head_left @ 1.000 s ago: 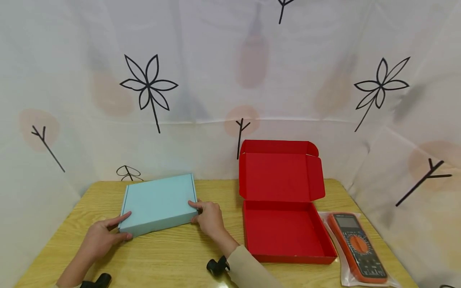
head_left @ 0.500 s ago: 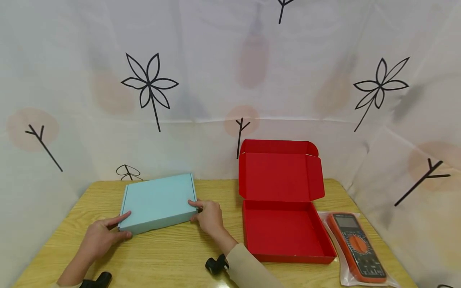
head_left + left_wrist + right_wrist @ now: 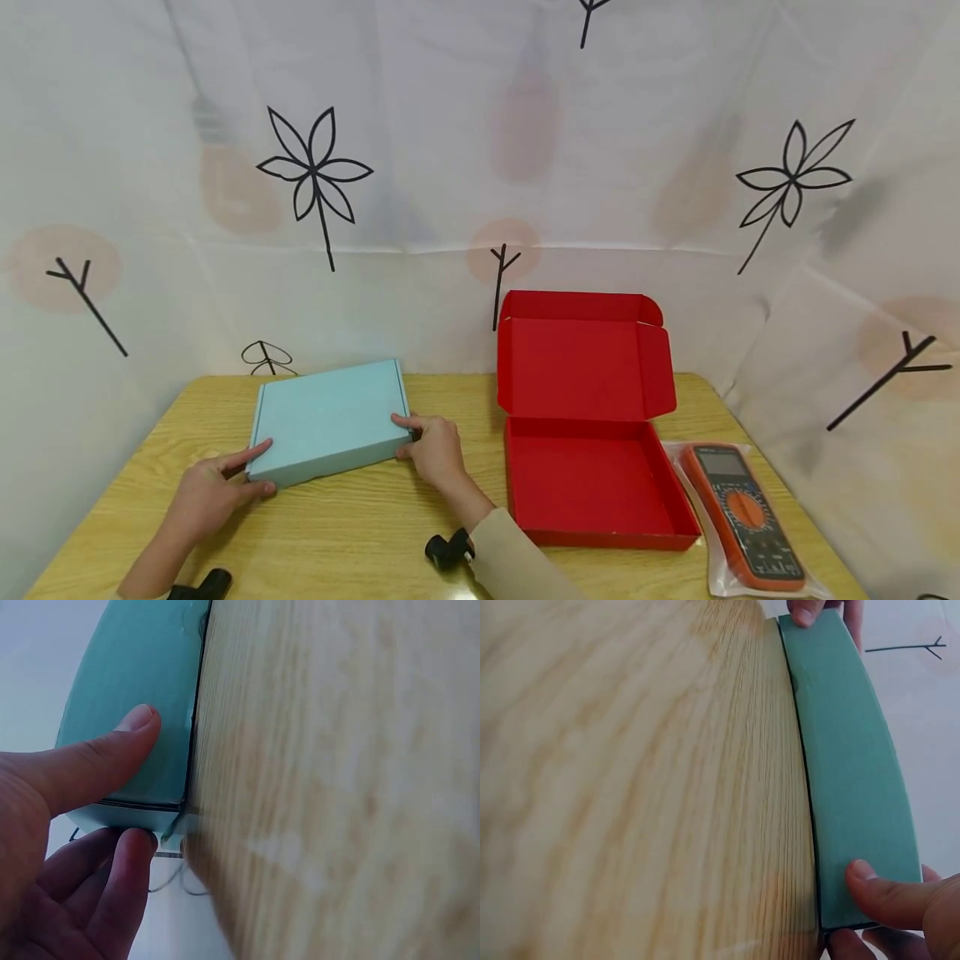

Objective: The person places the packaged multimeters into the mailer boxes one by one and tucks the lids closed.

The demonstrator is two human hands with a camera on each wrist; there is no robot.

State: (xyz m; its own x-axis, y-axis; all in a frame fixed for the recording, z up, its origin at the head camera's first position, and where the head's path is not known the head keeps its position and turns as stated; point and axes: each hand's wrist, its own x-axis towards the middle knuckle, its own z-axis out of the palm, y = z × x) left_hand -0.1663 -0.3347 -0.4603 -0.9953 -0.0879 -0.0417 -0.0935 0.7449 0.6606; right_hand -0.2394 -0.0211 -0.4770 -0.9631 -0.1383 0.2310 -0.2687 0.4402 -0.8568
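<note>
A closed light-blue cardboard box (image 3: 330, 417) lies at a slight angle on the left part of the table. My left hand (image 3: 206, 496) grips its near left corner, thumb on the front face and fingers round the left side, as the left wrist view shows on the box (image 3: 142, 697). At the near right corner my right hand (image 3: 435, 450) grips the box in the same way. In the right wrist view the right thumb (image 3: 885, 896) presses the front face (image 3: 847, 765), and the left hand (image 3: 810, 611) shows at the far end.
Right of the blue box stands an open red cardboard box (image 3: 600, 483), its lid (image 3: 577, 367) raised towards the back. Beside it on the right lies an orange and black multimeter (image 3: 746, 512) in a clear plastic bag. A patterned white cloth (image 3: 435, 167) hangs behind the wooden table (image 3: 360, 533).
The head view has shifted very slightly. Both hands keep their hold at the blue box's corners, and the box, red box and multimeter stay in place.
</note>
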